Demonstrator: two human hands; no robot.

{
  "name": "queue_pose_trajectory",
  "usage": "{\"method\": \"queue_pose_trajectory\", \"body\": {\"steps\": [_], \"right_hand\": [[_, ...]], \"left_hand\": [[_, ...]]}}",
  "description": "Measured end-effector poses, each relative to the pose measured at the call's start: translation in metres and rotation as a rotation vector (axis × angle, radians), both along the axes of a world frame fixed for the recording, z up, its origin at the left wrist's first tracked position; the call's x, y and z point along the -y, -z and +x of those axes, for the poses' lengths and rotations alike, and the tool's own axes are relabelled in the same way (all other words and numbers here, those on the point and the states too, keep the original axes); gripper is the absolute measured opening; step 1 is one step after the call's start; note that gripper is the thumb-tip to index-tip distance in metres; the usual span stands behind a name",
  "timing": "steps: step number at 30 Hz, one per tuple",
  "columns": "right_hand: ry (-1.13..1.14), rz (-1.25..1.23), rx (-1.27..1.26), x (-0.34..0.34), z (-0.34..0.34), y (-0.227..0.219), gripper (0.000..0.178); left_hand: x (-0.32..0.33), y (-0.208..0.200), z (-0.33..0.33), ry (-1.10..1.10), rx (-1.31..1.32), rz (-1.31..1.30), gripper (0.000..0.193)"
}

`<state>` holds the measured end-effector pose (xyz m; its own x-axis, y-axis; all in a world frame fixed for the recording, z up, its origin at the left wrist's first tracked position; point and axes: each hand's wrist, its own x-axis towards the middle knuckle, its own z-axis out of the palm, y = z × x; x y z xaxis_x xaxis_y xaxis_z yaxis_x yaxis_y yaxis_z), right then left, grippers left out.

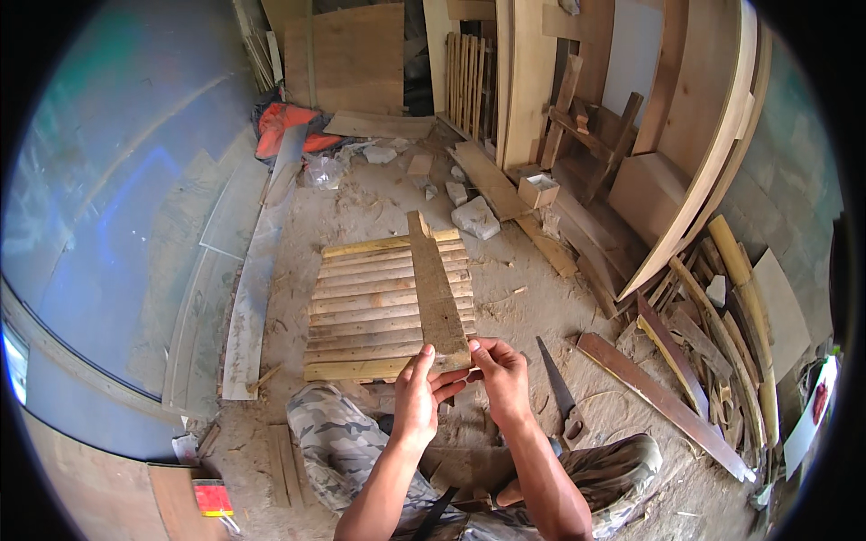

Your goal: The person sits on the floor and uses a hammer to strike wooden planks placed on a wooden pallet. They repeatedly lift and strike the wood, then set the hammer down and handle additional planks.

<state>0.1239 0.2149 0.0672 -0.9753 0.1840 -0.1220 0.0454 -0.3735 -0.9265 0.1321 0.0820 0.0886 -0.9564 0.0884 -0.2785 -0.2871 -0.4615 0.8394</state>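
A long, flat wooden plank [436,298] points away from me, its near end between my two hands. On its near left corner my left hand [419,397] is closed, thumb on top and fingers beneath. The near right corner sits in the pinch of my right hand [499,379]. Below the plank lies a slatted wooden panel [361,311] made of several pale slats, partly covered by the plank. To the right of my right hand a handsaw [557,383] rests on the ground, its handle toward me.
Stone chunks [475,218] and a small open box [538,190] lie beyond the panel. Wood scraps [699,352] and a brown board [663,406] fill the right side. Tall boards [695,135] lean behind them. A long strip [248,316] runs along the left wall.
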Motion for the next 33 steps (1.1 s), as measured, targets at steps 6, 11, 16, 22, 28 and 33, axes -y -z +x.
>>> {"method": "queue_pose_trajectory", "body": {"steps": [6, 11, 16, 22, 28, 33], "right_hand": [[-0.017, -0.068, 0.055, -0.008, -0.001, 0.0, 0.016], [0.043, 0.257, -0.026, -0.012, 0.0, 0.002, 0.014], [0.043, 0.702, -0.221, -0.021, -0.002, 0.001, 0.015], [-0.182, 0.529, -0.151, -0.031, -0.009, 0.022, 0.016], [0.007, 0.468, -0.134, -0.019, -0.008, 0.035, 0.019], [-0.059, 0.343, 0.215, -0.053, -0.005, 0.062, 0.029]], "left_hand": [[-0.006, 0.0, 0.002, 0.033, 0.003, 0.024, 0.058], [-0.011, 0.0, 0.003, 0.042, 0.01, 0.023, 0.057], [-0.014, 0.01, 0.003, 0.002, 0.035, 0.026, 0.054], [-0.013, 0.023, 0.005, -0.04, 0.051, 0.086, 0.048], [-0.005, 0.041, 0.01, -0.165, 0.019, 0.257, 0.05], [0.02, 0.027, 0.009, -0.16, 0.052, 0.358, 0.054]]}}
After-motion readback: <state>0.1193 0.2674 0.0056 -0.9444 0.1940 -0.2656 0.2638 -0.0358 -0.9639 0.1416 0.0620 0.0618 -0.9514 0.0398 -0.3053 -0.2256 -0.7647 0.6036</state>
